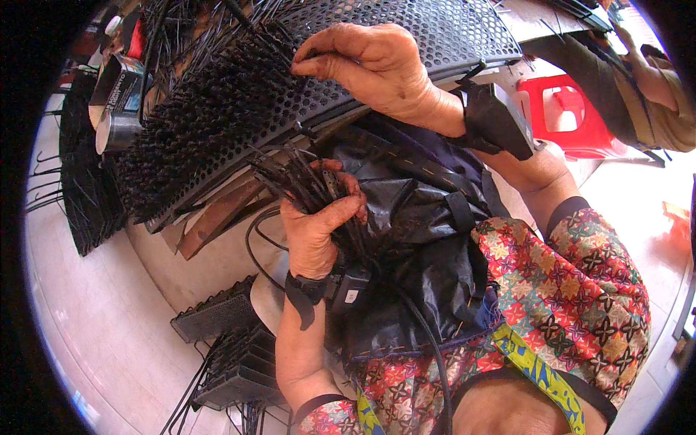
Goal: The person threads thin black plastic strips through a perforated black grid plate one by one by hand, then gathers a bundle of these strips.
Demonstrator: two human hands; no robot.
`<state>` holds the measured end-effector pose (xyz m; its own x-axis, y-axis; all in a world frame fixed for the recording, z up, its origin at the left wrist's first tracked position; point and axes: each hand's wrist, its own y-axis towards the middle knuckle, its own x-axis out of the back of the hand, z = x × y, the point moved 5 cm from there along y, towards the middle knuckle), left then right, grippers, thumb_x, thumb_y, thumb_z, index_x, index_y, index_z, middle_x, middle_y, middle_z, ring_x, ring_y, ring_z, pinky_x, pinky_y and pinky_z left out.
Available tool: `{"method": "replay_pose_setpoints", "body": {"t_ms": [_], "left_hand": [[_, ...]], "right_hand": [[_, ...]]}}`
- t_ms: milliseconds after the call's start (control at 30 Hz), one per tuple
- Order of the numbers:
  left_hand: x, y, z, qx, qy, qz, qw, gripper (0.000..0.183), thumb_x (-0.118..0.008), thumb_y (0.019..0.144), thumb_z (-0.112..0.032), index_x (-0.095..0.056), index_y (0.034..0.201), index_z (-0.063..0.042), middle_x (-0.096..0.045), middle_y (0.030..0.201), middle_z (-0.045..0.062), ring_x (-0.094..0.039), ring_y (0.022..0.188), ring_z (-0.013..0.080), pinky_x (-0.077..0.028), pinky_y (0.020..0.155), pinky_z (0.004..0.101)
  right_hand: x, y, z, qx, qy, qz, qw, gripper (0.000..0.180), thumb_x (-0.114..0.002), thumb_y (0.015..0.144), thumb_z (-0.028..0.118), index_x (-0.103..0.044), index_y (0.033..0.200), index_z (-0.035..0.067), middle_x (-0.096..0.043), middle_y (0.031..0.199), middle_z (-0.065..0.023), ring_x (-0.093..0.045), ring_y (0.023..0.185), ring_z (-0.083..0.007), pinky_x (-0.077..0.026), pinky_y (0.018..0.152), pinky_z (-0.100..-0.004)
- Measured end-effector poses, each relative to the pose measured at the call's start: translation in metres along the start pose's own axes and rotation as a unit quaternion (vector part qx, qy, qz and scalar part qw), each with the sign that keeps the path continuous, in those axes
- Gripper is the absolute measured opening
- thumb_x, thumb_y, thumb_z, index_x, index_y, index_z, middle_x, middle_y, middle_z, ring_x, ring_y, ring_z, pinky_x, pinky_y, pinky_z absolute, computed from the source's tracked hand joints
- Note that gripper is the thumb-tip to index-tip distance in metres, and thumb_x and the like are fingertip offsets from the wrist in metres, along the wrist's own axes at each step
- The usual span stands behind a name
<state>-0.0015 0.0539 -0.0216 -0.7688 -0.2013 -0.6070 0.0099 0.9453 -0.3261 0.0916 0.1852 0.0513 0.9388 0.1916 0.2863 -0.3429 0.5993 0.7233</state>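
My left hand (321,223) is closed around a bundle of thin dark strips (293,174), whose ends fan out toward the panel. Above and to the right, my right hand (370,68) hovers over the panel with thumb and fingertips pinched together. Whether a strip is between those fingertips is unclear. Beneath it lies a black perforated panel (451,27) with rows of round holes. Dense upright dark tufts (201,119) fill its left part, while holes at the right show bare. A black apron (402,304) covers my lap. Both wrists wear strapped black devices.
A printed box (117,81) and a metal can (122,130) stand beyond the panel's left side. Stacked black perforated pieces (239,375) rest on the floor at lower left. A red plastic stool (598,136) and another person (647,81) are at upper right.
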Motion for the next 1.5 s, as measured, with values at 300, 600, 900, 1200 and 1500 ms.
{"method": "replay_pose_setpoints", "body": {"t_ms": [300,600,900,1200,1500], "left_hand": [[0.0,0.002,0.0,0.002,0.018,0.001,1.0,0.035,-0.063,0.059,0.003,-0.05,0.092,0.003,-0.056,0.073,0.01,-0.054,0.057,0.0172,-0.044,0.05,0.0267],[0.005,0.006,0.005,0.021,0.01,0.01,1.0,0.023,-0.06,0.06,0.002,-0.051,0.082,0.002,-0.056,0.071,0.011,-0.055,0.057,0.0191,-0.045,0.05,0.0289],[0.004,0.008,0.01,0.042,0.006,0.015,0.999,0.025,-0.056,0.064,0.0,-0.048,0.087,-0.002,-0.052,0.068,0.012,-0.051,0.054,0.0219,-0.044,0.049,0.0338],[0.003,0.008,0.005,0.023,0.0,-0.008,1.0,0.019,-0.056,0.064,0.001,-0.049,0.082,0.001,-0.054,0.065,0.011,-0.052,0.051,0.0193,-0.045,0.048,0.0301],[-0.002,-0.001,-0.012,-0.035,-0.04,-0.017,0.998,0.017,-0.054,0.067,-0.003,-0.049,0.084,0.0,-0.052,0.066,0.01,-0.049,0.052,0.0182,-0.042,0.047,0.0294]], "right_hand": [[-0.017,-0.001,-0.012,-0.007,-0.104,0.083,0.991,0.014,-0.061,0.072,0.016,-0.057,0.071,0.003,-0.055,0.061,-0.0134,-0.056,0.055,-0.0282,-0.045,0.049,-0.0331],[-0.031,0.014,-0.004,0.097,-0.175,0.135,0.97,0.008,-0.054,0.063,0.005,-0.05,0.069,0.001,-0.054,0.061,-0.0165,-0.055,0.061,-0.0353,-0.045,0.054,-0.0413],[-0.024,0.016,-0.011,0.132,-0.047,0.064,0.988,0.012,-0.055,0.068,0.004,-0.053,0.079,0.003,-0.057,0.066,-0.0123,-0.058,0.065,-0.0301,-0.047,0.056,-0.0358],[-0.04,0.018,-0.006,0.1,-0.232,0.143,0.957,0.01,-0.059,0.067,0.012,-0.056,0.073,0.005,-0.054,0.066,-0.0128,-0.056,0.06,-0.0301,-0.045,0.053,-0.0368],[-0.015,-0.006,0.003,0.001,-0.171,0.055,0.984,0.02,-0.062,0.072,0.018,-0.059,0.084,0.002,-0.054,0.058,-0.0093,-0.056,0.052,-0.022,-0.044,0.048,-0.029]]}}
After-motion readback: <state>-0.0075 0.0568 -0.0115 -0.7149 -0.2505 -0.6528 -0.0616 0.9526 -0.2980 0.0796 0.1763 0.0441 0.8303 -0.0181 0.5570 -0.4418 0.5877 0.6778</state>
